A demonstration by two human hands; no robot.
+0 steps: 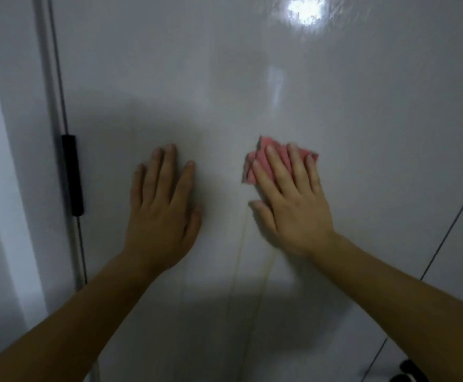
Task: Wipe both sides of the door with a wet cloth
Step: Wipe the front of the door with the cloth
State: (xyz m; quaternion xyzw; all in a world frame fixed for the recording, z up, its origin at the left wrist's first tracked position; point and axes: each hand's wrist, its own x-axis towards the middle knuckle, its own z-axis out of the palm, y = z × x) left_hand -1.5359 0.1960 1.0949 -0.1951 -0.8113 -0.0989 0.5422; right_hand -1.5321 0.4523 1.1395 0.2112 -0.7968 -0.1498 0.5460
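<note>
A glossy white door (252,92) serves as the bearing surface. A left hand (161,213) is laid flat against it, fingers straight. To its right and apart from it, a folded pink cloth (260,161) is pressed to the panel under the straight fingers of a right hand (293,205) (only the cloth's upper and left edges are shown). Thin wet streaks (241,257) are seen below the cloth. A black hinge (72,175) is fixed at the door's left edge.

Bare left hand (161,205) and bare right hand (293,205), slim fingers, short plain nails. Left forearm (67,321) and right forearm (396,293) uncovered to frame edge. Left side sits in dimmer light.
</note>
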